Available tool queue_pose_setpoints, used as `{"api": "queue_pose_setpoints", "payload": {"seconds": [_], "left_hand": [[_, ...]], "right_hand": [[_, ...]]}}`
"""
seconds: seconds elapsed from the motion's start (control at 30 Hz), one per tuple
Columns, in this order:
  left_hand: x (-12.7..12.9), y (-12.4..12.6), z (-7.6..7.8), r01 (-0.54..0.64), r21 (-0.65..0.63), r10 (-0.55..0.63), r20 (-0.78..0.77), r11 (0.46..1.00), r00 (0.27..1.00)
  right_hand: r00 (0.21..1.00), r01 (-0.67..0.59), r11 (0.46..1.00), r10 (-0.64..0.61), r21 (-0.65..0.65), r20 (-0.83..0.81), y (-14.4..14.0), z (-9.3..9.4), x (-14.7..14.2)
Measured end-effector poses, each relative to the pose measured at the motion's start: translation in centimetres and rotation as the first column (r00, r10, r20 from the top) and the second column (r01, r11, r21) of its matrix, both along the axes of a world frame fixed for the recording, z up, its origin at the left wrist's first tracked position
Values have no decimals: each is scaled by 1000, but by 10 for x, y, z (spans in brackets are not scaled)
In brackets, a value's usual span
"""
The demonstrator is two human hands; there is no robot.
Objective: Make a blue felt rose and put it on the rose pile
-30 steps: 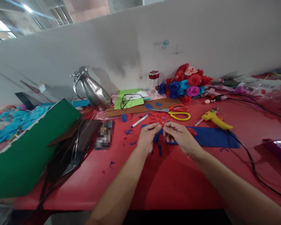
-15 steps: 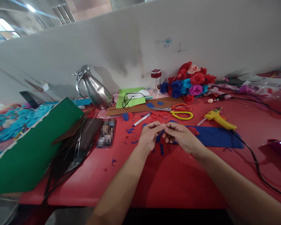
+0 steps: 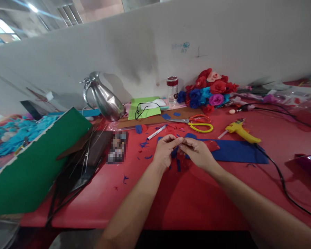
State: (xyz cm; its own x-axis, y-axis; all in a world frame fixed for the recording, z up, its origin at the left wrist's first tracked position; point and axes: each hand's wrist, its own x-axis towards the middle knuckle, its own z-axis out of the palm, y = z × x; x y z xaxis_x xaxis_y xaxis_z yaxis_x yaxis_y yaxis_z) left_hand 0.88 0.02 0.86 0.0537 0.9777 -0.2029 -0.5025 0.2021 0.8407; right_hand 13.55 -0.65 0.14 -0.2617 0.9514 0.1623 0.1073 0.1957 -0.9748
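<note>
My left hand (image 3: 165, 151) and my right hand (image 3: 196, 151) meet fingertip to fingertip over the middle of the table. Both are closed in a pinch on a small red piece (image 3: 176, 135), possibly paper or felt, mostly hidden by the fingers. Below them lies a long blue strip (image 3: 241, 151) of sheet material, with a red cut piece (image 3: 213, 145) resting on it beside my right hand. Blue scraps (image 3: 178, 165) show under the fingers. Past the hands are scissors (image 3: 200, 127) with yellow and orange handles and a white marker (image 3: 157, 132).
On the right lies a yellow glue gun (image 3: 242, 132), its black cord running to the table edge. Cloth-like roses (image 3: 217, 88), a lidded glass jar (image 3: 172, 91), glasses (image 3: 145, 108) and a steel jug (image 3: 105, 98) line the wall. A green board (image 3: 41, 166) leans at left.
My right hand has shifted slightly left and down, uncovering more of the red cut piece on the blue strip. The fingertips stay together.
</note>
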Motion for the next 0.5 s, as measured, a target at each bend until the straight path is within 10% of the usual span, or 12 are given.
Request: {"api": "queue_pose_setpoints", "payload": {"seconds": [0.5], "left_hand": [[-2,2,-4,119,90,-115,-50,989,992]], "right_hand": [[998,30,997,-33,-69,-45,6,-8,1]]}}
